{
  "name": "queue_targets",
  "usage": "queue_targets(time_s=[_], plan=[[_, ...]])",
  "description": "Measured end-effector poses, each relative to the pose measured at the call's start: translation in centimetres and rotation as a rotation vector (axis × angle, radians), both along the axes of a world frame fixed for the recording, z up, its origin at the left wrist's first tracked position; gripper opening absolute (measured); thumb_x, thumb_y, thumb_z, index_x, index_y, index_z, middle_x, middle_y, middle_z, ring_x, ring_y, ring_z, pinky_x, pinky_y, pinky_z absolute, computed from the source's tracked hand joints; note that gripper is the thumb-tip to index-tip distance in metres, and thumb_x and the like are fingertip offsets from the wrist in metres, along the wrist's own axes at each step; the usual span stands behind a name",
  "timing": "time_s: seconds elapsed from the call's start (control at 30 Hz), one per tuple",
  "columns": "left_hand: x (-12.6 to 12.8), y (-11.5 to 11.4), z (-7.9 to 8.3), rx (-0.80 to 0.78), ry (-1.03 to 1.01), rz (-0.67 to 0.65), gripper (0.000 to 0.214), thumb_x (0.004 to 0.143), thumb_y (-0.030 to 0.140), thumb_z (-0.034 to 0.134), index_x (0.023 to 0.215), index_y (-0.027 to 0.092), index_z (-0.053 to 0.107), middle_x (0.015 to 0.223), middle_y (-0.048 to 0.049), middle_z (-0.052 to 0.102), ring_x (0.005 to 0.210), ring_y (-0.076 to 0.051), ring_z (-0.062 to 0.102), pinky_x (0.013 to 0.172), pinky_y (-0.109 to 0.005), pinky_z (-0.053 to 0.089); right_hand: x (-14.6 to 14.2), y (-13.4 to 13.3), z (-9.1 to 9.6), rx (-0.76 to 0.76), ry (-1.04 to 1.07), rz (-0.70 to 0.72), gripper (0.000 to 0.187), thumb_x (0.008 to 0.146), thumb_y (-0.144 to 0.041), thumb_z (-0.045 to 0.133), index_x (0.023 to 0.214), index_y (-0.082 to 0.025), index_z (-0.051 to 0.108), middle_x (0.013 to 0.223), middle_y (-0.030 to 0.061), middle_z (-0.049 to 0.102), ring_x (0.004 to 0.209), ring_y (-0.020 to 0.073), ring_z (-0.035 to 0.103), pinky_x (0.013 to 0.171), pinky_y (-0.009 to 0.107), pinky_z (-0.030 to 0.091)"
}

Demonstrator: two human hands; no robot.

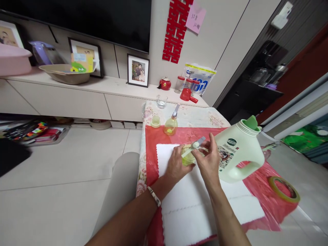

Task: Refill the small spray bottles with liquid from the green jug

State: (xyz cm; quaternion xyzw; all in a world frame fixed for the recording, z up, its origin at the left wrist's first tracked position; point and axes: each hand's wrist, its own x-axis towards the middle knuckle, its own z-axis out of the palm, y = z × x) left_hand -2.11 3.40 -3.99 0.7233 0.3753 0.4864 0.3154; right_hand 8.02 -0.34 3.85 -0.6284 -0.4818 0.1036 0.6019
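My left hand [174,165] is wrapped around a small clear bottle [188,158] holding yellow-green liquid, above a white scalloped sheet [187,205]. Fingers of my right hand [209,164] close around the bottle's top, where a grey spout cap [199,142] and a pale strip show. What exactly the right fingertips press on is partly hidden. Just beyond stands a similar bottle [170,127] with a grey spout and a little yellow liquid. A pale green cup-like cap [155,121] sits to its left. Right of my hands stands a large pale green detergent jug [237,150], its mouth uncapped.
Red plastic film [152,150] lies under the sheet on a flowered tablecloth [215,118]. A roll of tape [284,189] rests at the right. A small glass pitcher [161,101] is at the far edge. Behind, a low cabinet [115,85] bears jars, a red scoop [186,94] and frames.
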Motion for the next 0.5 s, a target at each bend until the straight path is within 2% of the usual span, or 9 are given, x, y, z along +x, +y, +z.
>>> queue_targets(time_s=[0.13,0.27,0.5], plan=[[-0.3,-0.1,0.6,-0.019,-0.014,-0.009,0.071,0.067,0.020,0.078,0.129,0.023,0.045,0.118,-0.0079,0.058,0.116,-0.030,0.057,0.098,-0.047,0.053,-0.3,0.4,0.0,0.025,-0.005,-0.010,0.094,0.073,-0.038,0.074,0.155,-0.017,0.033,0.104,0.0051,0.059,0.097,0.0176,0.059,0.090,0.037,0.052],[-0.4,-0.3,1.0,-0.032,0.003,-0.013,0.073,0.066,0.024,0.079,0.130,0.024,0.043,0.117,-0.0073,0.058,0.113,-0.029,0.059,0.098,-0.047,0.053,-0.2,0.3,0.0,0.059,0.002,0.030,0.096,0.073,-0.035,0.072,0.157,-0.019,0.028,0.103,0.0038,0.061,0.096,0.0168,0.061,0.095,0.039,0.050],[-0.4,-0.4,0.8,-0.044,0.019,0.007,0.075,0.065,0.027,0.078,0.130,0.023,0.042,0.118,-0.0086,0.059,0.113,-0.030,0.059,0.099,-0.046,0.052,-0.2,-0.9,0.7,0.036,0.072,0.120,0.092,0.077,-0.031,0.073,0.158,-0.022,0.029,0.112,0.0065,0.061,0.095,0.0164,0.063,0.086,0.032,0.053]])
